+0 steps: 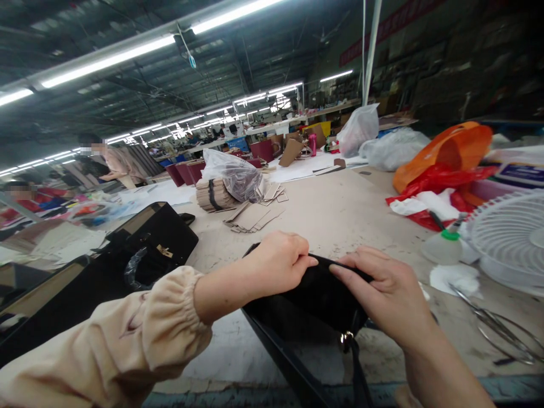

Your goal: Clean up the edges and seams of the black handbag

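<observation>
A black handbag [297, 334] stands at the near edge of the worktable, its mouth facing me. My left hand [283, 260] pinches the far upper rim between thumb and curled fingers. A short way to the right, my right hand [382, 289] grips the same rim, thumb on the inside and fingers over the outer side. Below my right hand, a shiny metal ring fitting [345, 341] joins a black strap to the bag's side. The bag's lower part runs out of the picture.
More black handbags [148, 243] stand at left. Ahead lie cardboard pieces [253, 216] and a strapped bundle [215, 195] beside clear plastic. At right are scissors [497, 323], a white fan [514, 238], a green-collared bottle [444, 246] and an orange bag [444, 150]. People [121, 164] work beyond.
</observation>
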Available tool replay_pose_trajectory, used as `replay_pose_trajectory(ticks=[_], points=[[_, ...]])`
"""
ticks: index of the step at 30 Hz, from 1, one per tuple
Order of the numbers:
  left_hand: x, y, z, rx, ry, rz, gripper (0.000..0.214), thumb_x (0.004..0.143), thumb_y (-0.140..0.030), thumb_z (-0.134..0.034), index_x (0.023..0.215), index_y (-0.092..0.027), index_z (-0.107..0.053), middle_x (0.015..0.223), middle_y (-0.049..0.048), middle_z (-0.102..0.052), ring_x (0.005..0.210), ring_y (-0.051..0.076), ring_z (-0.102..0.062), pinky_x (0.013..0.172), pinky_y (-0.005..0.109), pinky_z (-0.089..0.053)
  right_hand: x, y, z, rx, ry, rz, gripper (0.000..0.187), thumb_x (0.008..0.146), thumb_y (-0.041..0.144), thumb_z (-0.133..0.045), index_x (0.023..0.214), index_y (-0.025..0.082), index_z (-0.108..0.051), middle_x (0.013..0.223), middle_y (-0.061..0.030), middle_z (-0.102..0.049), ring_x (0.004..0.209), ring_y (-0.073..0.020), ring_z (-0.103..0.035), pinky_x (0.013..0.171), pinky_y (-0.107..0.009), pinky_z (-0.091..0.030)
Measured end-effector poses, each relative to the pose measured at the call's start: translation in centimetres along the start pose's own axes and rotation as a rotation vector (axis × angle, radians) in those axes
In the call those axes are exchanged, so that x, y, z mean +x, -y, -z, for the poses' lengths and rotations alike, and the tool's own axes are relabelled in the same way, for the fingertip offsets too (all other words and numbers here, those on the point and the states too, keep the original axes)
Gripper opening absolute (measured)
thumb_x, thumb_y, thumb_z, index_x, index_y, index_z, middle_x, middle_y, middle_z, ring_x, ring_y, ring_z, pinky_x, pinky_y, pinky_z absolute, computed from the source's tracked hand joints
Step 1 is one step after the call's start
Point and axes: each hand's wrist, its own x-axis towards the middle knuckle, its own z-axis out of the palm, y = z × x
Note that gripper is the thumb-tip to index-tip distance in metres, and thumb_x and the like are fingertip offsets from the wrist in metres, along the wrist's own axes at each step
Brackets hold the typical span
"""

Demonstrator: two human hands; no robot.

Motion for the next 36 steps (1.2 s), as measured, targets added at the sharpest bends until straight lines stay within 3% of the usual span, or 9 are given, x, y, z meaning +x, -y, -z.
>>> replay_pose_trajectory(ticks=[18, 22, 24, 26, 32, 36], points=[[-0.1, -0.5, -0.3, -0.026, -0.040, 0.065, 0.026, 0.081, -0.031, -0.053, 0.061, -0.016, -0.059, 0.063, 0.0014, -0.061, 0.054, 0.011, -0.049, 0.051, 0.023, -0.033, 0.0, 0.7, -0.4, -0.121, -0.074, 0.027, 0.021, 0.081, 0.027, -0.053, 0.061, 0.020, -0.057, 0.058, 0.0000, -0.049, 0.062, -0.0148, -0.051, 0.058, -0.028, -0.036], [-0.2, -0.3, -0.3, -0.014, -0.041, 0.049, 0.026, 0.082, -0.032, -0.052, 0.063, -0.016, -0.060, 0.063, 0.0013, -0.061, 0.055, 0.012, -0.050, 0.053, 0.024, -0.034, -0.4, 0.1, 0.2, -0.106, 0.047, -0.008, 0.018, 0.082, 0.035, -0.055, 0.090, 0.023, -0.067, 0.079, -0.0027, -0.064, 0.076, -0.0173, -0.059, 0.065, -0.029, -0.044], [-0.3, -0.3, -0.3, -0.002, -0.038, 0.045, 0.026, 0.083, -0.033, -0.051, 0.065, -0.016, -0.061, 0.064, 0.0019, -0.062, 0.056, 0.013, -0.052, 0.053, 0.024, -0.035, -0.5, -0.1, 0.2, -0.136, 0.074, -0.020, 0.037, 0.078, 0.042, -0.059, 0.110, 0.023, -0.062, 0.098, -0.0055, -0.066, 0.089, -0.0211, -0.060, 0.073, -0.032, -0.047], [-0.3, -0.3, -0.3, 0.008, -0.032, 0.047, 0.026, 0.083, -0.033, -0.050, 0.067, -0.016, -0.062, 0.067, 0.0027, -0.063, 0.058, 0.013, -0.053, 0.054, 0.024, -0.036, -0.4, 0.1, 0.1, -0.192, 0.044, -0.021, 0.048, 0.076, 0.045, -0.061, 0.118, 0.021, -0.058, 0.105, -0.0076, -0.065, 0.094, -0.0241, -0.060, 0.078, -0.036, -0.048], [-0.3, -0.1, -0.1, -0.008, -0.001, 0.037, 0.026, 0.083, -0.031, -0.049, 0.071, -0.015, -0.065, 0.070, 0.0036, -0.065, 0.062, 0.014, -0.055, 0.056, 0.023, -0.037, 0.5, 1.1, -1.0, -0.232, 0.006, -0.033, 0.021, 0.083, 0.037, -0.052, 0.087, 0.027, -0.071, 0.083, -0.0001, -0.069, 0.079, -0.0172, -0.063, 0.068, -0.029, -0.047], [-0.3, 1.2, 0.8, -0.088, 0.089, -0.036, 0.023, 0.081, -0.034, -0.054, 0.077, -0.016, -0.068, 0.072, 0.0025, -0.067, 0.066, 0.013, -0.058, 0.062, 0.022, -0.040, 0.7, 0.6, -1.3, -0.229, 0.006, -0.076, 0.014, 0.080, 0.035, -0.057, 0.081, 0.028, -0.069, 0.078, 0.0018, -0.067, 0.077, -0.0164, -0.061, 0.066, -0.029, -0.044]])
